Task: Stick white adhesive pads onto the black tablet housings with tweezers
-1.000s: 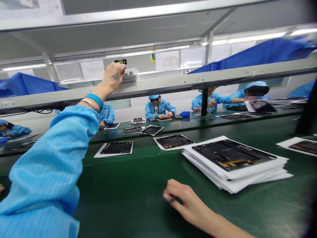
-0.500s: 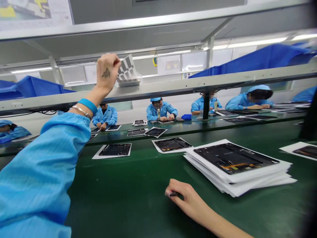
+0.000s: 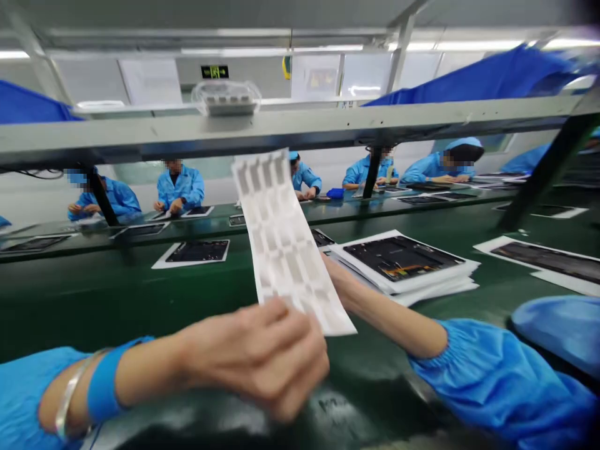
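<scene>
My left hand (image 3: 262,353) is closed, pinching the lower end of a white sheet of grey rectangular stickers (image 3: 293,250). The sheet stands up, tilted, in front of me and is slightly blurred. Behind it reaches my right hand (image 3: 335,275); only the wrist side shows and its fingers are hidden by the sheet. To the right of that hand lies a stack of white sheets (image 3: 431,290) with a black flat device panel (image 3: 403,253) on top, an orange flex strip showing at its near edge.
A metal shelf rail (image 3: 300,125) crosses above the green bench (image 3: 140,312), with a clear plastic bag of pieces (image 3: 229,103) on it. More panels on paper (image 3: 199,251) lie around. Blue-clad co-workers (image 3: 180,187) sit opposite. A rounded blue shape (image 3: 557,328) is at right.
My left hand has come down from the shelf rail with the sticker sheet, leaving the bag there. My right hand, earlier closed on a small dark object, has moved behind the sheet.
</scene>
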{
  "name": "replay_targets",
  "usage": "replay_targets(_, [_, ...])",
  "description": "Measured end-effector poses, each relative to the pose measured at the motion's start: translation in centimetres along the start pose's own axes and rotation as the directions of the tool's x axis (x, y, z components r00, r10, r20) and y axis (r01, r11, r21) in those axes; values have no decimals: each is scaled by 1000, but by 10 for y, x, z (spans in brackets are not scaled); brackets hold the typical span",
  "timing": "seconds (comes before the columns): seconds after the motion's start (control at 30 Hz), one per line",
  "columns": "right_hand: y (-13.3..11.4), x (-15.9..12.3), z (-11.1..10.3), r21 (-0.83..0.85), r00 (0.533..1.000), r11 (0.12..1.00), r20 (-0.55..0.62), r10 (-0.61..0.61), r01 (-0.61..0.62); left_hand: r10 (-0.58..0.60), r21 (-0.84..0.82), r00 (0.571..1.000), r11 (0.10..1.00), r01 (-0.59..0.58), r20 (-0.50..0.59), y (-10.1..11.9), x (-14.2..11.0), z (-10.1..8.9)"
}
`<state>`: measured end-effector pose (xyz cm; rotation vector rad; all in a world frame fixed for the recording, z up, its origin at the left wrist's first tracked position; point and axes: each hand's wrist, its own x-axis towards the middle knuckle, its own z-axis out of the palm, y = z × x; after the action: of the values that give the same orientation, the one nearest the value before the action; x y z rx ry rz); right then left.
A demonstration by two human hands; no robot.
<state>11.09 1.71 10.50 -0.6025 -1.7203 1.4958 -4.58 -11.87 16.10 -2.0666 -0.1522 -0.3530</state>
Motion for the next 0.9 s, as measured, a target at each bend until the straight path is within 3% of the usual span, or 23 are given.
replay_targets(0.1, [9, -20, -8, 33, 980, 981, -53, 191, -190, -45, -334, 999, 942, 37, -14, 56, -2, 23])
replay_targets(0.17, [19, -39, -15, 25, 965, 967, -59, 256, -255, -105, -407, 994, 910, 85, -27, 81, -4, 41])
replay_targets(0.27, [36, -62, -25, -197, 952, 931, -56, 301, -306, -135, -407, 984, 910, 76, -119, 102, 0, 69])
replay_targets(0.4, [50, -73, -45, -533, 959, 805, -45, 278, -259, -187, -508, 971, 857, 85, -152, 107, 13, 95])
replay_targets(0.5, [45, -65, -74, -669, 926, 718, 119, 359, -192, -296, -647, 955, 731, 215, -17, 99, 5, 108])
replay_targets(0.6, [34, -51, -105, -786, 802, 615, 324, 502, -68, -294, -702, 931, 616, 359, 218, 89, -25, 122])
replay_targets(0.63, [32, -46, -112, -814, 791, 581, 340, 509, -25, -270, -710, 914, 576, 405, 302, 87, -36, 127])
replay_targets(0.77, [22, -31, -117, -856, 855, 516, 280, 437, 17, -166, -722, 819, 399, 565, 549, 89, -63, 137])
replay_targets(0.9, [2, -29, -90, -848, 966, 516, 221, 137, 121, -137, -689, 758, 340, 640, 637, 98, -57, 131])
